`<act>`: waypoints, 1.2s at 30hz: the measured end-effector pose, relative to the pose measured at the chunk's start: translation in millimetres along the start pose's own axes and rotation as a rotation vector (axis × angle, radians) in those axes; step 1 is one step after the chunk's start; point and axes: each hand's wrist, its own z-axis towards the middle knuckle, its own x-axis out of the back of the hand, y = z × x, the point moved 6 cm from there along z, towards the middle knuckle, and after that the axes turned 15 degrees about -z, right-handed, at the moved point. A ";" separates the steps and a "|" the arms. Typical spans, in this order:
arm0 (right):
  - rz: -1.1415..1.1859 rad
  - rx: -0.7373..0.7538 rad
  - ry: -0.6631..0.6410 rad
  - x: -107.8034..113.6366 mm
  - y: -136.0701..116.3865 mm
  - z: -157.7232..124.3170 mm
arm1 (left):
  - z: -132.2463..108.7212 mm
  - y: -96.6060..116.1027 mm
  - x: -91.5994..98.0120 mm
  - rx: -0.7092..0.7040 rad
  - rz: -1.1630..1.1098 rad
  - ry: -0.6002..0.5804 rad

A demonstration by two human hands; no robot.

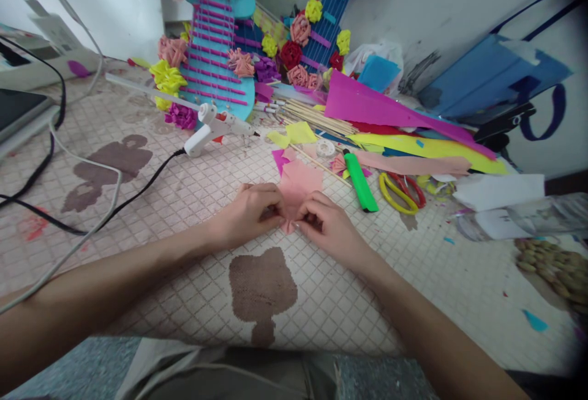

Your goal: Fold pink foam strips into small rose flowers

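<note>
Both my hands meet over a piece of pink paper (301, 181) near the middle of the table. My left hand (257, 211) pinches its left edge between thumb and fingers. On the opposite side, my right hand (328, 222) is closed on the paper in a similar pinch. The near end of the paper is gathered into small folds between my fingertips, which partly hide it. Just beyond lie a scrap of magenta paper (278, 160) and a thin wooden stick (321, 166). A bright green cutter-like tool (361, 182) rests to the right of my right hand.
A white glue gun (215, 127) with a black cord lies at back left. Scissors with yellow and red handles (399, 193) sit at right. Behind are wooden sticks (316, 115), magenta paper (367, 106), and blue constructions (215, 57) with paper flowers. A clear bottle (528, 216) lies far right.
</note>
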 end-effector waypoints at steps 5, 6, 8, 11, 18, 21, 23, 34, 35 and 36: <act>-0.044 0.008 0.022 -1.3 -2.4 0.5 | 0.3 -0.1 -1.5 0.015 0.026 0.003; -0.055 0.013 0.026 -1.6 -3.0 0.3 | 0.2 -0.3 -2.1 0.017 0.034 0.003; -0.074 0.016 0.031 -2.0 -3.7 -0.3 | -0.3 -0.9 -3.0 0.026 0.052 0.008; -0.086 0.020 0.038 -2.1 -4.1 -0.9 | -1.3 -0.5 -3.9 0.035 0.078 0.020; -0.093 0.017 0.034 -2.5 -4.5 -0.7 | -1.6 2.8 -3.6 0.064 0.102 0.026; -0.103 0.015 0.026 -2.1 -5.1 -0.7 | -1.4 4.2 -3.8 0.049 0.100 0.024; -0.104 0.015 0.020 -2.1 -5.6 -0.7 | -1.7 4.9 -3.5 0.039 0.101 0.032; -0.088 0.001 0.014 -2.1 -6.6 -1.8 | -4.1 5.6 -5.4 0.039 0.124 0.034; -0.092 0.001 0.011 -2.4 -7.0 -1.7 | -4.3 5.5 -5.5 0.039 0.128 0.030; -0.095 0.002 0.013 -2.5 -7.5 -1.5 | -4.5 5.4 -5.5 0.038 0.131 0.030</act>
